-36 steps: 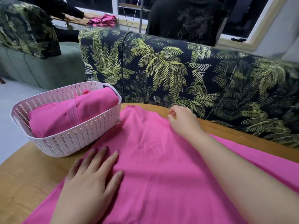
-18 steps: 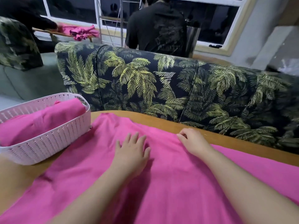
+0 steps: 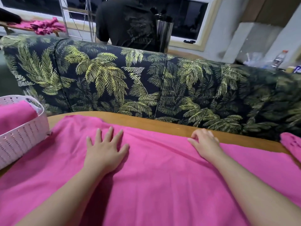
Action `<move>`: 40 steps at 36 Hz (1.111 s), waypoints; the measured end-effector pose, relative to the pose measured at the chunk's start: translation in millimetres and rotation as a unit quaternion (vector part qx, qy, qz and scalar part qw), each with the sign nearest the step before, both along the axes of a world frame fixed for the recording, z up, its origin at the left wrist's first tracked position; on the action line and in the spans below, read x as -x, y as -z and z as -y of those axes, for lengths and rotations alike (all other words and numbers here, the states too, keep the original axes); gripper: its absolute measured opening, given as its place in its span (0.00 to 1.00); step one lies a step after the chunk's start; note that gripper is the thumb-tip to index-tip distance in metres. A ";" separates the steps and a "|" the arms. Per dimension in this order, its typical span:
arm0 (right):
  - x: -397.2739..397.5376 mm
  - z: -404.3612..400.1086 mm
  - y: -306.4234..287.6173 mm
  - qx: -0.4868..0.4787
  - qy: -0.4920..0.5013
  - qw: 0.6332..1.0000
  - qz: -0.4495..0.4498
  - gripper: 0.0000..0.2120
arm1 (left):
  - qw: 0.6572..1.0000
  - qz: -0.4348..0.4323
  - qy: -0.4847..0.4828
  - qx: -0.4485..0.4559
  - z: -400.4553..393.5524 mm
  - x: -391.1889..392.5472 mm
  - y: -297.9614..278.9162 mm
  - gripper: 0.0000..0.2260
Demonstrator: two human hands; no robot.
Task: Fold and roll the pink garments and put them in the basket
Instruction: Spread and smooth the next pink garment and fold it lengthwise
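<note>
A large pink garment (image 3: 162, 176) lies spread flat over the wooden table (image 3: 146, 121). My left hand (image 3: 105, 150) presses flat on it with fingers spread, left of the middle. My right hand (image 3: 205, 144) rests on the garment near its far edge with fingers loosely bent. A white perforated basket (image 3: 21, 139) stands at the left edge of the view, touching the garment's corner, and holds a rolled pink garment (image 3: 14, 115). More pink cloth (image 3: 291, 142) shows at the far right.
A sofa back with a palm-leaf print (image 3: 146, 82) runs right behind the table. Behind it a person in black (image 3: 127, 23) stands by a metal flask (image 3: 162, 30). A pile of pink clothes (image 3: 45, 26) lies on a far bench.
The view has swung right, sliding the basket to the left edge. My left hand has moved forward up the garment. My right hand has slid right along the garment's far edge.
</note>
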State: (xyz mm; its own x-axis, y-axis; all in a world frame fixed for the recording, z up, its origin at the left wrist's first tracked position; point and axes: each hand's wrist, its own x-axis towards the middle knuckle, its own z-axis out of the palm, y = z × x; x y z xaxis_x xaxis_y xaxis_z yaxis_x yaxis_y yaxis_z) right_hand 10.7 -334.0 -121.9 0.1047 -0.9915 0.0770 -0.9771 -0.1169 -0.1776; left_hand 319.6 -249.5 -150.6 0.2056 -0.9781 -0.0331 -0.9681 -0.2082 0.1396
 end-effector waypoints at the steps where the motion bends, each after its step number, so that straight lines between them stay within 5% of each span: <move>1: 4.4 1.3 -0.7 -0.003 0.004 1.000 -0.004 0.07 | 1.000 0.001 -0.001 0.000 0.3 0.1 0.1 0.38; 7: 8.7 14.3 1.2 -0.028 0.004 0.999 -0.035 0.08 | 1.000 0.011 -0.002 -0.001 0.8 1.0 0.0 0.31; 12: 7.2 18.3 4.8 -0.008 0.000 0.994 -0.107 0.14 | 1.000 0.018 -0.005 -0.004 0.7 1.3 -0.3 0.42; 20: 4.6 25.8 1.1 0.009 0.026 0.994 -0.108 0.15 | 0.999 0.022 -0.003 -0.023 6.1 -0.1 -4.2 0.43; 28: 44.6 -7.5 -6.7 0.033 0.053 0.998 0.002 0.16 | 0.999 -0.020 -0.030 -0.006 20.4 6.2 -21.8 0.22; 32: 86.3 -35.2 -4.7 0.018 0.074 0.997 0.025 0.18 | 0.993 -0.006 0.103 0.049 34.5 35.8 -29.3 0.19; 36: 124.0 -57.4 -3.5 -0.018 0.096 0.995 0.009 0.20 | 0.976 -0.027 0.215 0.003 31.7 81.4 -32.2 0.35; 40: 149.9 -65.1 -1.4 -0.118 0.140 0.983 -0.016 0.26 | 0.983 -0.030 0.168 -0.065 34.8 112.3 -24.8 0.22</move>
